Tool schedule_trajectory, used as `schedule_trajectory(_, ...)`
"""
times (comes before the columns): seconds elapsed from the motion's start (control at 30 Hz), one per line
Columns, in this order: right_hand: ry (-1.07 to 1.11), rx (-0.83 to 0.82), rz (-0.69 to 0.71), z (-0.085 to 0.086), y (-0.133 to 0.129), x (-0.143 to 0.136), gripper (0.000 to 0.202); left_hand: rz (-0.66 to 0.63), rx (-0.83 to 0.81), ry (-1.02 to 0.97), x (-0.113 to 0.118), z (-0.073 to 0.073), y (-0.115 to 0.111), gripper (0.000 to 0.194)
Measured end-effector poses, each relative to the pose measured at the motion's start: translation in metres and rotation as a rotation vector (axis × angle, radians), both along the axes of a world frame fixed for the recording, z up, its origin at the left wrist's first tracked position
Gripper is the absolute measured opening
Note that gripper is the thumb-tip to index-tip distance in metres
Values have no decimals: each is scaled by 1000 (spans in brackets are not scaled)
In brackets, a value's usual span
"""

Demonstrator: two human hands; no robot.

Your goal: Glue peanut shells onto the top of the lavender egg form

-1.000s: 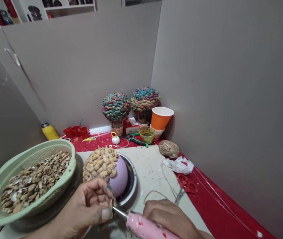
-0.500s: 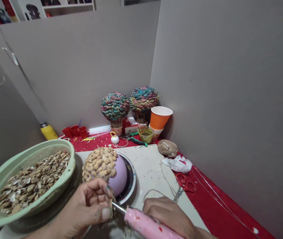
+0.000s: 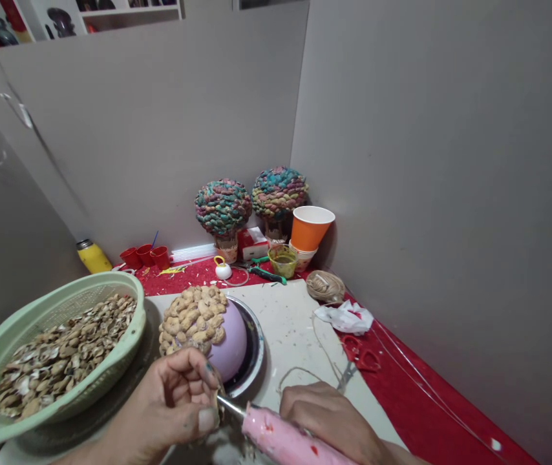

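My left hand (image 3: 172, 400) pinches a peanut shell (image 3: 218, 403) between thumb and fingers, mostly hidden by them. The metal nozzle of a pink glue gun (image 3: 288, 434) reaches this shell from the right. My right hand (image 3: 327, 413) is wrapped round the glue gun's body. Just beyond the hands, a purple balloon (image 3: 230, 349) rests in a dark round dish with a metal rim (image 3: 260, 365). Peanut shells (image 3: 193, 313) cover its top and left side. To the left stands a green colander (image 3: 133, 329) holding many loose shells (image 3: 70, 352).
Two balls covered in coloured shells (image 3: 222, 206) stand at the back, beside an orange paper cup (image 3: 311, 229). Pliers (image 3: 269, 276), a twine roll (image 3: 325, 286), a white plastic bag (image 3: 346, 318) and red scissors (image 3: 366, 360) lie around the board. Grey walls (image 3: 426, 161) enclose the table.
The view has shifted very slightly. Both hands keep almost the same position, with the nozzle still at the shell.
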State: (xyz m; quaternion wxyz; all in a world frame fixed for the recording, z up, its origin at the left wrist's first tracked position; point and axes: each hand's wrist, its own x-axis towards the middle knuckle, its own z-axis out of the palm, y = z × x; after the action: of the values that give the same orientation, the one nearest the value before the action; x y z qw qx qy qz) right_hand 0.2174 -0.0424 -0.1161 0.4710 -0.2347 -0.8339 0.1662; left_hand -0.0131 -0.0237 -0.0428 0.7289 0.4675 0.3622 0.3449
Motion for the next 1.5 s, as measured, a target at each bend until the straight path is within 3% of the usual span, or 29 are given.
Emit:
schedule_trajectory(0.2,31,152,-73,-11,0,-4,50,22,11,-20,1,0,-1,36)
schedule_trajectory(0.33,3,128,-94,-15,-1,-4,50,31,13,-43,2,0,-3,36)
schedule_trajectory(0.7,14,164,-111,-6,1,-5,48,56,13,-79,2,0,-3,36)
schedule_trajectory(0.97,-86,226,-180,-15,1,-2,52,44,28,-100,0,-3,-1,42)
schedule_trajectory(1.3,-22,243,-168,-1,0,-3,51,62,61,-99,1,-3,0,40)
schedule_trajectory(1.5,-94,283,-213,-5,-1,-3,58,74,74,-93,0,-3,0,41)
